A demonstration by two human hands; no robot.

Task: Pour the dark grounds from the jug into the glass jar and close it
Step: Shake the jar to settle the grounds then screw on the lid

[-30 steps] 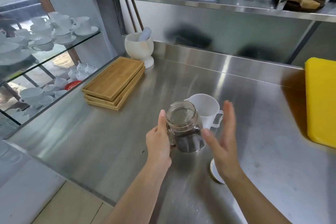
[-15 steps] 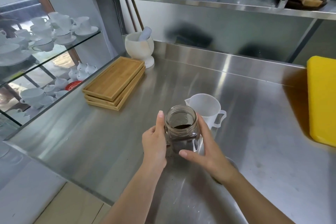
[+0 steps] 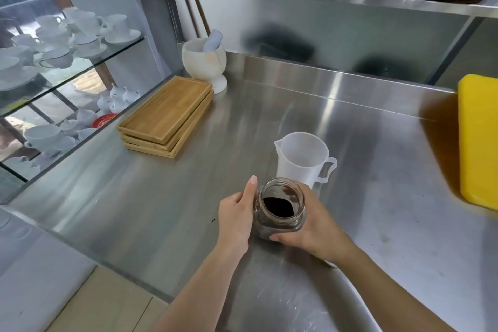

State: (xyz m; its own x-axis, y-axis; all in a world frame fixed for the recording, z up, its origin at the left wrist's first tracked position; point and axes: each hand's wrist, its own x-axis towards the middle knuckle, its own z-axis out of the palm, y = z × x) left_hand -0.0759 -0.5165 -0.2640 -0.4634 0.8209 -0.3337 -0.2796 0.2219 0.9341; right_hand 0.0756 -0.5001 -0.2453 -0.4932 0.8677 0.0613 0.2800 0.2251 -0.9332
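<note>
The glass jar (image 3: 280, 207) stands on the steel counter, lidless, with dark grounds (image 3: 279, 207) inside it. My left hand (image 3: 236, 217) grips its left side, thumb up along the rim. My right hand (image 3: 310, 226) wraps its right side and lower front. Just behind the jar stands the translucent white plastic jug (image 3: 301, 159), upright and looking empty, handle to the right. A sliver of white, perhaps the lid (image 3: 332, 264), shows under my right wrist; the rest is hidden.
A stack of wooden trays (image 3: 167, 116) lies at the left, with a white mortar and pestle (image 3: 204, 59) behind it. A yellow board (image 3: 478, 140) sits at the right edge. Glass shelves of white cups (image 3: 67, 38) stand left. A few dark specks (image 3: 213, 220) dot the counter.
My right hand came in from an open pose beside the jar and closed around its right side. The jar has tipped its mouth more toward me.
</note>
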